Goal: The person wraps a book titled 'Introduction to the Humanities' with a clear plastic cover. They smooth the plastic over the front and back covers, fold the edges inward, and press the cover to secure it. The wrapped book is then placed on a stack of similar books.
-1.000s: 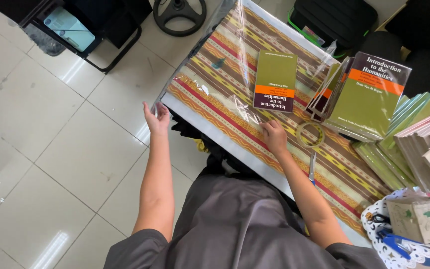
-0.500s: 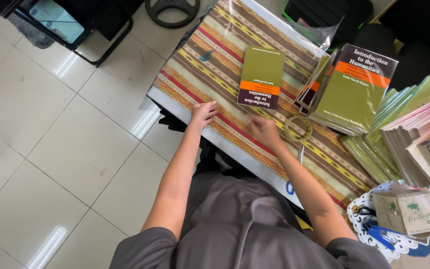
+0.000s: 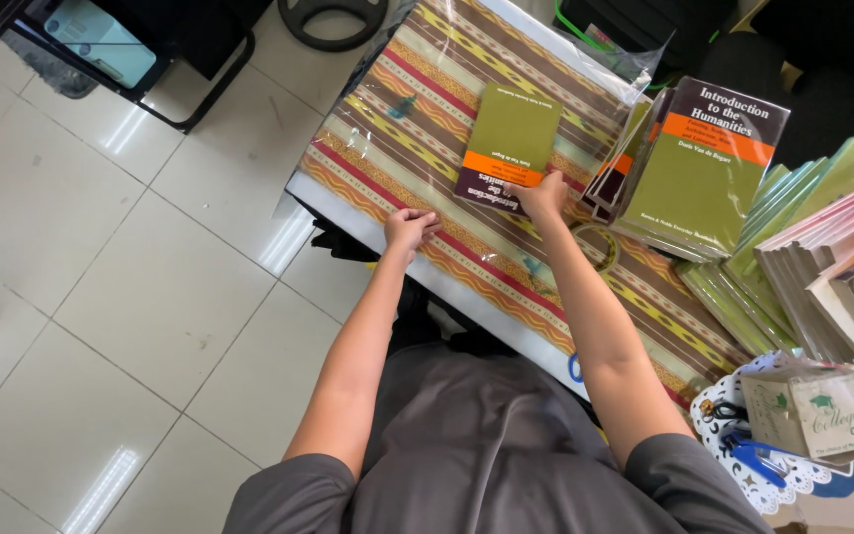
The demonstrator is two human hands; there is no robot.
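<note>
Head view, upper centre: olive book [image 3: 504,146] flat on a striped cloth [image 3: 387,138] under a clear film [image 3: 605,59].

Right hand [image 3: 543,196]: half a second ago near the tape roll [image 3: 597,247]; now at the book's near edge, fingers curled over the corner, seemingly pressing it; grip partly hidden.

Left hand [image 3: 408,225]: barely moved, fingers bent together on the cloth, left of the book, apart from it.

Change reads as a shift onto the book.

Right of frame: book stack [image 3: 714,168].
</note>
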